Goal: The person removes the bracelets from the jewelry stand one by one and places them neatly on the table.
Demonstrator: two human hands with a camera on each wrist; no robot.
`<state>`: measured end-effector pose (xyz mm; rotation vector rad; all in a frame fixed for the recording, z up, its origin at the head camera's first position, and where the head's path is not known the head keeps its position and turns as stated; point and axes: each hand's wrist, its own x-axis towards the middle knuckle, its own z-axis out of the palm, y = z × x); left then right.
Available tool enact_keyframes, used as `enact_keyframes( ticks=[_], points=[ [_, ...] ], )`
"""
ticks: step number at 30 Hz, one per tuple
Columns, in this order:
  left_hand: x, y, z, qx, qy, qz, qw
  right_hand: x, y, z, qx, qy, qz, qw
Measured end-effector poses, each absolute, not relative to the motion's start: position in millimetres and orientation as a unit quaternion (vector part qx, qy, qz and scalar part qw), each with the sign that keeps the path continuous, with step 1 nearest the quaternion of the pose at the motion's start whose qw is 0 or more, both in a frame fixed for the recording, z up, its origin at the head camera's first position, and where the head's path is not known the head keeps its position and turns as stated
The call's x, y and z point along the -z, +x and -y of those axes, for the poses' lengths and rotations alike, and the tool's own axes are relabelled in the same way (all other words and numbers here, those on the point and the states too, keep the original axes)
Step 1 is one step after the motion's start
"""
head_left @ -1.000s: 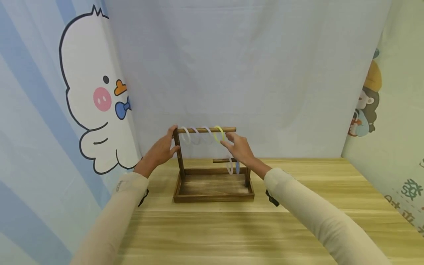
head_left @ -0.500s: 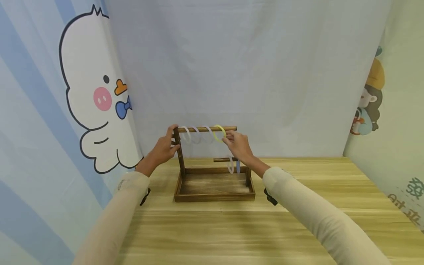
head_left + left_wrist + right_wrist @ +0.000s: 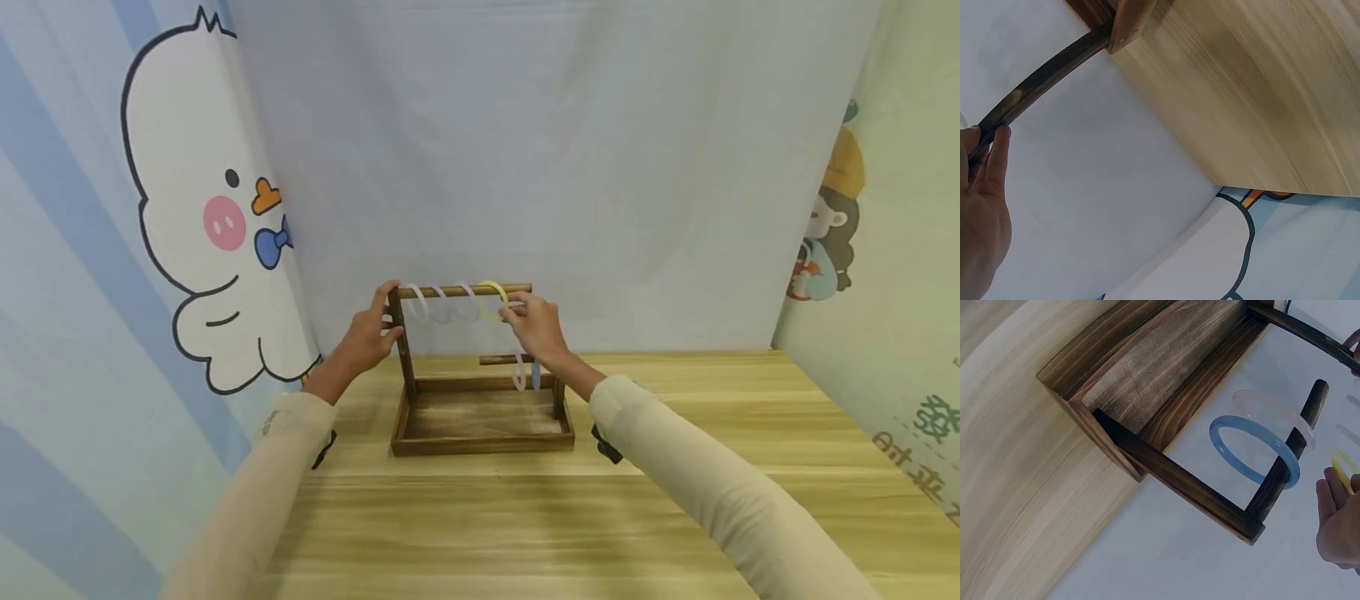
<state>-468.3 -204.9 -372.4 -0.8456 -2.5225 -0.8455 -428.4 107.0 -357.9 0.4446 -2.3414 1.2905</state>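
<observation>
A dark wooden bangle stand [image 3: 483, 446] has a long upper rod [image 3: 519, 288] and a short lower rod [image 3: 495, 361]. My left hand [image 3: 367, 337] grips the top of the left post [image 3: 1054, 78], thumb on one side and fingers on the other. At the upper rod's right part, my right hand [image 3: 542, 329] pinches a yellow bangle [image 3: 501, 288], which still encircles the rod. Left of it hang a whitish bangle [image 3: 416, 293] and two pale purple bangles [image 3: 469, 293]. On the lower rod are a blue bangle [image 3: 1254, 428] and a pale pink bangle [image 3: 1266, 399].
The stand's shallow tray base rests on a light wood-grain table [image 3: 495, 533]. A pale grey curtain [image 3: 555, 167] hangs behind. Printed cloths with a cartoon duck [image 3: 187, 167] and a cartoon figure [image 3: 828, 225] border the left and right sides.
The right hand's fingers have closed from loosely beside the yellow bangle to pinching its right edge. The bangle has turned slightly. The left hand keeps its hold; the head view has shifted a little.
</observation>
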Motion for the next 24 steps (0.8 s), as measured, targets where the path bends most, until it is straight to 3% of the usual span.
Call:
enact_keyframes(
  ticks=[24],
  points=[
    [375,-469,205,0.287,-0.280,0.900,0.170,352,-423,-121,-0.458,0.164,0.851,0.196]
  ],
)
